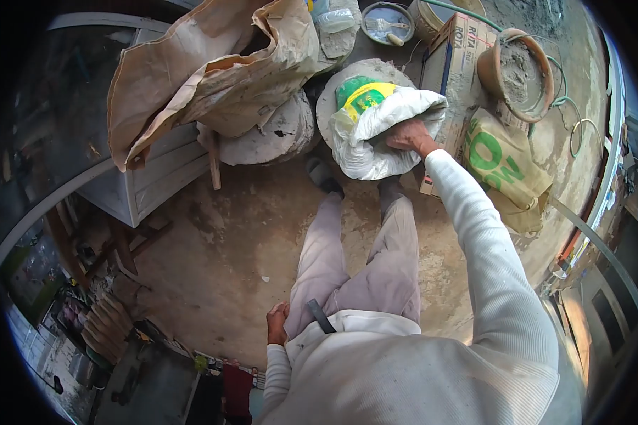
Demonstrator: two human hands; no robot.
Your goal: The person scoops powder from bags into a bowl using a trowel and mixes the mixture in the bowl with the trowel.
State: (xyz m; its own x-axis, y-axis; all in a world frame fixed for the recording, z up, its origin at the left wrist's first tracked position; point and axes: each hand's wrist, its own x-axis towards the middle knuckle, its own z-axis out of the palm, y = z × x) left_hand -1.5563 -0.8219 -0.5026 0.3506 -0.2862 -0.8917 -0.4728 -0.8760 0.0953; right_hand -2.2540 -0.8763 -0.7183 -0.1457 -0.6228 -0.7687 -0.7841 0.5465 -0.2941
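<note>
My right hand [410, 136] reaches into the mouth of a white woven sack [381, 157] with a green and yellow print. Its fingers are mostly hidden by the folded rim and the dark opening, so I cannot tell what they touch. The sack rests on a round, grey-crusted surface [329, 99] in front of my feet. Down by my left thigh, my left hand [277, 324] hangs with its fingers curled in, and nothing shows in it. The sack's contents are out of sight.
A large brown paper bag [220, 88] stands at the upper left over a second round, crusted top [280, 134]. Right of the sack are a cardboard box [455, 64], a bucket of grey mix [521, 78] and a flattened sack [507, 166]. Behind lies a bowl with a brush [388, 27].
</note>
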